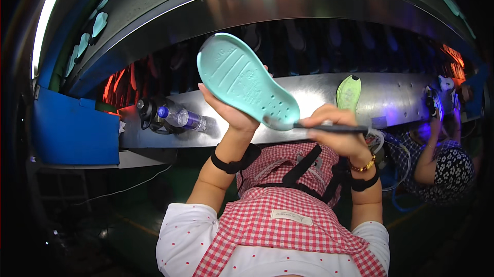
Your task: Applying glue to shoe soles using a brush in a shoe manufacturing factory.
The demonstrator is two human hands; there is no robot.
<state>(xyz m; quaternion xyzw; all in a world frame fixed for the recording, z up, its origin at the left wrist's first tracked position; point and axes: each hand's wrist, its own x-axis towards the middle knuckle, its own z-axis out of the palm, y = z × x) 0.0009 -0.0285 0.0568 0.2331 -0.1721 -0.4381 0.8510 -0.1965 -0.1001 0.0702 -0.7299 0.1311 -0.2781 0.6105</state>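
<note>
My left hand [234,115] is closed on a turquoise shoe sole [242,74], holding it up at a slant from below and along its side. Grooves and several small holes show on the face turned to me. My right hand [339,140] is wrapped round a black-handled brush [337,129]. The brush's head, smeared by motion, lies against the sole's narrower end, near the holes. Behind my right hand, a light green shoe sole [349,94] rests on the metal bench, its lower part next to my fingers.
The metal bench [314,89] runs across in front of me. On its left stand a dark bottle [146,110] and a clear plastic bottle [180,117] lying tilted. Dark racks with shoe parts glow red and blue beyond. A co-worker [453,169] works at the right.
</note>
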